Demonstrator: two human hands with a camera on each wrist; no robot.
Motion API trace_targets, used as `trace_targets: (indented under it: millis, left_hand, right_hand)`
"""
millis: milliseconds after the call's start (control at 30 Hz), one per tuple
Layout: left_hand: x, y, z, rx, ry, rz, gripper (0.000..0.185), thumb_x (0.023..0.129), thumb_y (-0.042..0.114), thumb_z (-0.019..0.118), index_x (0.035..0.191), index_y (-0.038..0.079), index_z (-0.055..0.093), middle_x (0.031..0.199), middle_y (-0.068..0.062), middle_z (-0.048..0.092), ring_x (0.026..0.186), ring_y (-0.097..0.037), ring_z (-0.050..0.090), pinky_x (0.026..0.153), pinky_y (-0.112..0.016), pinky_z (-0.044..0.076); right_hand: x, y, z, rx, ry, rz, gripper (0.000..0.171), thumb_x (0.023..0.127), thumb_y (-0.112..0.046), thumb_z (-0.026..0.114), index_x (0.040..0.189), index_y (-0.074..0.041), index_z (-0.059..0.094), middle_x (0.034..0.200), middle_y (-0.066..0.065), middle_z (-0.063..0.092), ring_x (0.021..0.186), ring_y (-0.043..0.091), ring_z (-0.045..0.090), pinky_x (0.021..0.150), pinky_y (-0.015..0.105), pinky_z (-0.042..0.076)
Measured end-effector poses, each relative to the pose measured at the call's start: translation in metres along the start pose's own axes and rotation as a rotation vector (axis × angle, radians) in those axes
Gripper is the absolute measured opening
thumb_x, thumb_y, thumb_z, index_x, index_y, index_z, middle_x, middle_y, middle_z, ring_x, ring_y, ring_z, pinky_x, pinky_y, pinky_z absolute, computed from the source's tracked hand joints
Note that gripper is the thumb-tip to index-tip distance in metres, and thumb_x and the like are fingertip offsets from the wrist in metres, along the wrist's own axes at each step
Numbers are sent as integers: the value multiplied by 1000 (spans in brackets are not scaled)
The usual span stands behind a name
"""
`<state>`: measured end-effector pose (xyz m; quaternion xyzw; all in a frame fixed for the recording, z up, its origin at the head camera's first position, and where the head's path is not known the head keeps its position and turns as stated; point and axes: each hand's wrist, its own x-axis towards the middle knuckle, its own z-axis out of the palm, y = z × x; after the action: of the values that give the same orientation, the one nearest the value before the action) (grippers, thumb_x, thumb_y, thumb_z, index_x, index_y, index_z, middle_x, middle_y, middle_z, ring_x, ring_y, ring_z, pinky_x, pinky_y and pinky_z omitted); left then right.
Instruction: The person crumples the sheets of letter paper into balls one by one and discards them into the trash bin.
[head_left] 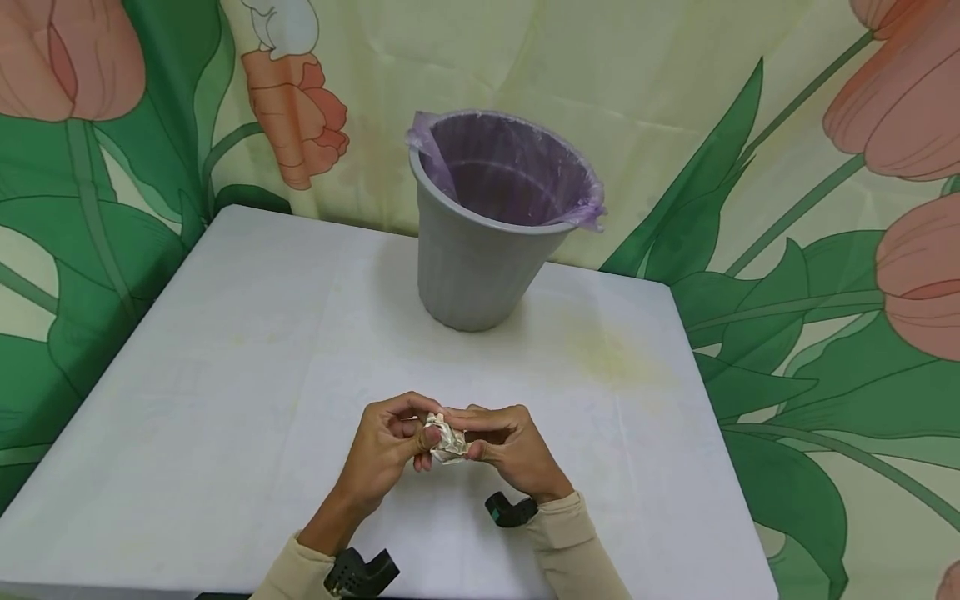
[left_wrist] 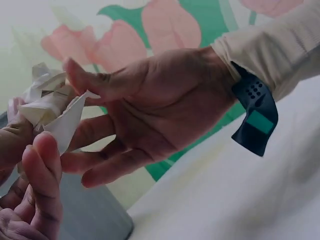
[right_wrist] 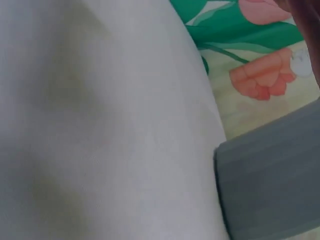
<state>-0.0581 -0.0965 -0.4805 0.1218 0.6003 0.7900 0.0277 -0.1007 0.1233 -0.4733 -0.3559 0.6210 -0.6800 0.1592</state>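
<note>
Both hands meet over the front middle of the table around a small crumpled piece of whitish paper (head_left: 448, 443). The left hand (head_left: 381, 454) grips it with the thumb on top and fingers curled behind. From the other side, the right hand (head_left: 517, 446) pinches the paper's edge between thumb and fingers. In the left wrist view, the paper (left_wrist: 52, 107) shows folds and a loose pointed flap, with the right hand (left_wrist: 155, 110) beyond it and the left fingers (left_wrist: 42, 167) at lower left. Only a dark sliver of a hand enters the right wrist view at upper right.
A grey bin (head_left: 480, 275) lined with a purple bag (head_left: 588, 207) stands at the back of the table, beyond the hands. White cloth covers the table (head_left: 225, 400). A curtain (head_left: 637, 108) printed with tulips hangs behind and on both sides.
</note>
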Motion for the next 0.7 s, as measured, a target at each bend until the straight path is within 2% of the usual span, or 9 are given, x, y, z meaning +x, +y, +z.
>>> trace_targets:
  millis: [100, 200, 333, 467, 600, 700]
  left_hand:
    - [1, -1, -2, 6, -49, -8, 26, 96, 8, 77, 116, -7, 69, 77, 2, 69, 55, -6, 62, 51, -26, 56]
    - [1, -1, -2, 33, -45, 0, 24, 95, 8, 77, 115, -5, 70, 76, 1, 68, 55, -7, 61, 51, -29, 57]
    - [-1, 0, -2, 87, 3, 11, 21, 94, 7, 79, 112, -1, 71, 79, -2, 69, 55, -9, 62, 51, -30, 58]
    - [-2, -2, 2, 153, 43, 33, 20, 92, 7, 81, 109, 3, 73, 79, -7, 69, 54, -14, 64, 50, -31, 58]
    - [0, -5, 6, 199, 103, 58, 18, 91, 6, 81, 107, 5, 74, 78, -12, 69, 53, -15, 64, 49, -31, 57]
    - [3, -6, 9, 212, 145, 60, 17, 91, 6, 82, 107, 4, 74, 79, -14, 70, 54, -13, 64, 49, -31, 58]
  right_hand:
    - [2, 1, -1, 11, -33, -3, 62, 92, -38, 70, 139, 2, 66, 132, 11, 76, 112, 13, 71, 86, 25, 61]
    - [3, -1, 2, -50, -25, -15, 62, 92, -39, 70, 139, 1, 67, 123, 18, 77, 105, 10, 69, 81, 27, 61]
    - [3, -4, 9, -111, 12, -7, 57, 94, -37, 71, 138, 0, 69, 124, 22, 77, 111, 12, 70, 87, 31, 62]
    - [0, -6, 15, -100, 67, 27, 50, 96, -27, 74, 137, 1, 69, 127, 22, 75, 116, 16, 74, 94, 35, 63]
    - [0, -5, 21, -60, 154, 62, 41, 95, -11, 79, 131, 6, 71, 123, 27, 75, 112, 18, 76, 92, 37, 64]
    - [1, -4, 25, -43, 220, 74, 38, 94, -6, 78, 129, 8, 72, 124, 29, 73, 113, 18, 77, 91, 35, 65]
